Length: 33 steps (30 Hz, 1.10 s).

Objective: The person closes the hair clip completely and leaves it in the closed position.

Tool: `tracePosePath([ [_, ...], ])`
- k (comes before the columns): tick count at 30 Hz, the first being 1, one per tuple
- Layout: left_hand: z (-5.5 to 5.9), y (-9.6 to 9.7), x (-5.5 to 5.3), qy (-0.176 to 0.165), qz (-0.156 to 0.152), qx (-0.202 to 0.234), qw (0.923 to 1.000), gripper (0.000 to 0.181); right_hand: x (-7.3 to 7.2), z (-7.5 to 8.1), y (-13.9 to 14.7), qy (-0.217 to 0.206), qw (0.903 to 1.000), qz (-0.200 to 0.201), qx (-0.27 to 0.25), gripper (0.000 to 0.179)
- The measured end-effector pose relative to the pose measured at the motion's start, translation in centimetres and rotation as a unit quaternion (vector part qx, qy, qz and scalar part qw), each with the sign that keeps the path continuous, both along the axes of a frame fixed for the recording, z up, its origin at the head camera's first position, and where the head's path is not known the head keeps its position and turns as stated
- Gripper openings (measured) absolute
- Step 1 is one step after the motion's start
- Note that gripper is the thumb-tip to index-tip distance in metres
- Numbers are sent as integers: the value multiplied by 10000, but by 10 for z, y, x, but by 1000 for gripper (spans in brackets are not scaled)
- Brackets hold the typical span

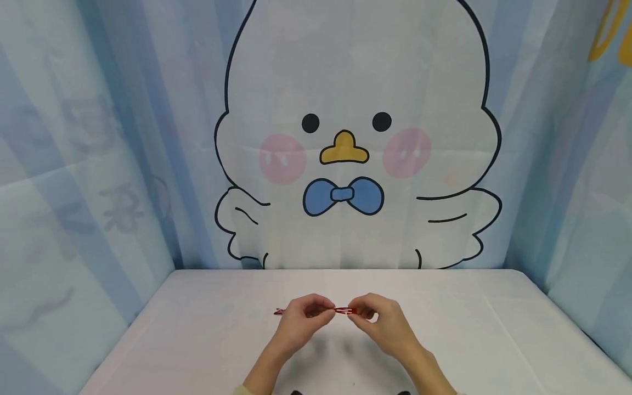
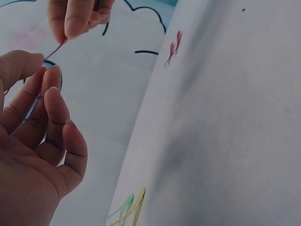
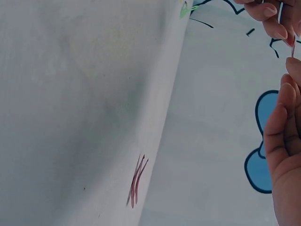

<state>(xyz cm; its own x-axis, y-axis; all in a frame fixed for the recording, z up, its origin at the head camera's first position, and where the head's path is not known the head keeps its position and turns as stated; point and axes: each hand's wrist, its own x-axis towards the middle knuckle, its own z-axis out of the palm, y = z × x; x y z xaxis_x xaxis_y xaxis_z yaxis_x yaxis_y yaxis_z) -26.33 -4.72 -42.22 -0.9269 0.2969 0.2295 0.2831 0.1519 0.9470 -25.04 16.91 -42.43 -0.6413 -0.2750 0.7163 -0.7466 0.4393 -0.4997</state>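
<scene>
Both hands are raised over the white table (image 1: pixel 419 367), fingertips facing each other. A thin red looped piece (image 1: pixel 344 311) shows between them; its kind is unclear. My left hand (image 1: pixel 302 323) pinches one end between thumb and fingertips, its other fingers loosely bent. At the opposite end, my right hand (image 1: pixel 387 325) pinches too. The left wrist view shows the red piece (image 2: pixel 54 49) as a thin line spanning both sets of fingertips. Fingers cover its ends.
Thin red pieces (image 2: pixel 174 48) lie near the table's far edge; the right wrist view shows dark-red strands (image 3: pixel 137 182) there. A green loop (image 2: pixel 124 205) and a yellow loop (image 2: pixel 138 207) lie farther left. Behind hangs a curtain (image 1: pixel 345 236) with a bird print.
</scene>
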Motion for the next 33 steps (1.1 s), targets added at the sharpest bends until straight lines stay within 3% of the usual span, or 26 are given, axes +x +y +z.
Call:
tracePosePath([
  [6, 0, -16, -5, 198, 64, -324, 9993, 20, -3, -2, 9, 66, 9996, -229, -124, 28],
  [11, -2, -31, -10, 203, 262, -336, 9989, 20, -4, 0, 20, -619, 9958, -666, -126, 23],
  [16, -6, -43, -16, 86, 410, -242, 9988, 20, -5, 1, 31, -1606, 9799, -1179, -6, 18],
  [21, -11, -50, -19, -121, 414, -361, 9984, 20, -7, 1, 40, -2248, 9638, -1428, 149, 16],
  [33, -20, -66, -23, -345, 803, -975, 9914, 18, -11, -8, 58, -2862, 9410, -1695, 627, 11],
])
